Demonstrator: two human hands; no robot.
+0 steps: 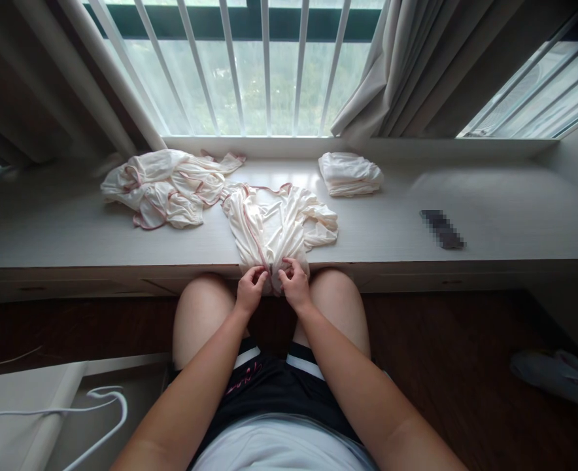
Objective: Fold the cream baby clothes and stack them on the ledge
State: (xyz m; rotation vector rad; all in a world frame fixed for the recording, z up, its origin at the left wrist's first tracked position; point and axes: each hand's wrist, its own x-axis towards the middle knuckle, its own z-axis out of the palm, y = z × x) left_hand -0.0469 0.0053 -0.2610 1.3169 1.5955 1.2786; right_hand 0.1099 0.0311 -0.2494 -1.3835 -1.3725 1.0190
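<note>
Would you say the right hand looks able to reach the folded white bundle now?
Probably yes: the right hand is busy at the cream garment, but only its low, loose fabric lies on the way to the folded white bundle.

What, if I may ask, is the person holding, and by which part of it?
The cream garment with pink trim: the left hand and right hand hold its near end, which hangs over the counter edge.

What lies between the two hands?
Between the left hand and right hand, the head view shows the near end of the cream garment, over the ledge edge.
</note>
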